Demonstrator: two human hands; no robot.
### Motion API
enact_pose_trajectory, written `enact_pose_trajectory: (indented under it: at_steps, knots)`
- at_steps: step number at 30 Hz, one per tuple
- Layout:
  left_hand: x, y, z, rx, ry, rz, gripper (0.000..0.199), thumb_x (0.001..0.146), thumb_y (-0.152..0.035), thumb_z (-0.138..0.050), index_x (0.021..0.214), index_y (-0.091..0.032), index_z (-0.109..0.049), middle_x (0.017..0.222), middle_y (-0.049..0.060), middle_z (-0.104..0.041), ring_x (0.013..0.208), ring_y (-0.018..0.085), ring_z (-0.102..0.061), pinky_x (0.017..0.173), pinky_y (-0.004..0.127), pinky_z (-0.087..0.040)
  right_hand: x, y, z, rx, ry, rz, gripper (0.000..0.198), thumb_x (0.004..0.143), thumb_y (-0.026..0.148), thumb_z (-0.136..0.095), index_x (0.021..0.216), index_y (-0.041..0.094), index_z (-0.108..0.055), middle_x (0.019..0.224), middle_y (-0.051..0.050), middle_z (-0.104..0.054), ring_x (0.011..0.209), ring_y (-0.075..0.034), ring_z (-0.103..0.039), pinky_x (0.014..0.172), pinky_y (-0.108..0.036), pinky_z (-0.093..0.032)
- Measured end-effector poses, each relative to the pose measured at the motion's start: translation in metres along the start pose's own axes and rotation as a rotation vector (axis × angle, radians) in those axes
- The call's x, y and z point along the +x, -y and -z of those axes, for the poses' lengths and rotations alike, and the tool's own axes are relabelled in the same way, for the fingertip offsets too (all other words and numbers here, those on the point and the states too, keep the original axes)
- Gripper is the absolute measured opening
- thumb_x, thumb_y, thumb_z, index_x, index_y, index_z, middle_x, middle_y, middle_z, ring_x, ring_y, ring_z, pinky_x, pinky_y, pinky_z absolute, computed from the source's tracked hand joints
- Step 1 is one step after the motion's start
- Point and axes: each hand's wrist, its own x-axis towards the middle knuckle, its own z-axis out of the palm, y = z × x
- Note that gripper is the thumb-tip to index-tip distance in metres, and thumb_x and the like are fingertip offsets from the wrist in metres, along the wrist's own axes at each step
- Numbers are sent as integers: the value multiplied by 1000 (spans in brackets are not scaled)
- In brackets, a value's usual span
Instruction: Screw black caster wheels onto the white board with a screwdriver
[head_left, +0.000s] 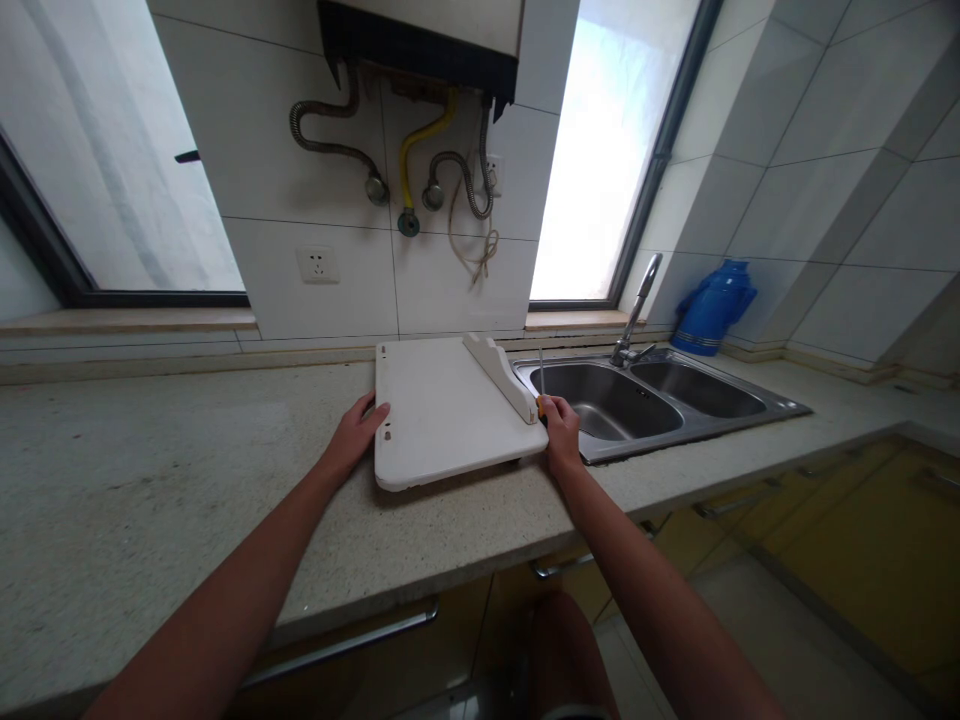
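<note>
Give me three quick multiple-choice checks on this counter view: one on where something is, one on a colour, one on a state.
1. Where does the white board lie?
A. On the counter, left of the sink
B. Inside the sink
C. On the window sill

2. What colour is the jug behind the sink?
A. Red
B. Blue
C. Green

3. What is the right hand doing?
A. Resting flat on the counter
B. Turning the faucet
C. Gripping a screwdriver at the board's right edge

Answers:
1 A, the board sits on the speckled counter with the basins to its right.
2 B, its body is plainly blue.
3 C, the fingers wrap the screwdriver, shaft pointing up; the left hand steadies the board's left edge.
</note>
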Motion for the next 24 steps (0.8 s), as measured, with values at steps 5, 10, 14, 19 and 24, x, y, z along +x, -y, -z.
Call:
enact_pose_trajectory:
  at_steps: [5, 10, 14, 19, 24]
  knots:
    - [-3, -7, -2, -58, -10, 37, 71, 84, -52, -82, 142, -11, -72, 153, 21, -72, 145, 40, -66, 129, 54, -45, -1, 1, 0, -1, 1, 0, 41, 106, 49, -71, 131, 17, -70, 127, -9, -73, 110, -21, -73, 97, -43, -66]
    - [-6, -10, -5, -157, -44, 144, 63, 89, -38, -85, 146, -17, -68, 153, 19, -73, 144, 37, -67, 124, 50, -53, -1, 2, 0, 1, 5, 4, 40, 106, 49, -71, 131, 17, -71, 128, -9, -73, 111, -21, -73, 97, -43, -66]
    - [-12, -16, -12, -293, 5, 264, 59, 95, -31, -81, 148, -13, -64, 139, 22, -79, 125, 33, -79, 108, 45, -65, -1, 2, 0, -3, 6, 13, 41, 106, 49, -71, 131, 17, -70, 128, -9, -73, 111, -21, -73, 97, -43, -66]
    - [-20, -27, -18, -440, 132, 402, 39, 96, -26, -74, 131, -7, -74, 116, 23, -85, 102, 34, -86, 92, 46, -72, -3, 3, -1, -19, 16, 31, 40, 106, 49, -71, 130, 17, -71, 127, -9, -73, 110, -21, -73, 97, -42, -66]
    - [-18, -29, -17, -508, 157, 469, 43, 96, -29, -74, 133, -7, -76, 108, 22, -87, 97, 39, -87, 90, 52, -73, -4, 4, -1, -33, 22, 57, 41, 106, 49, -71, 131, 17, -70, 128, -9, -73, 110, -21, -73, 97, -43, -66]
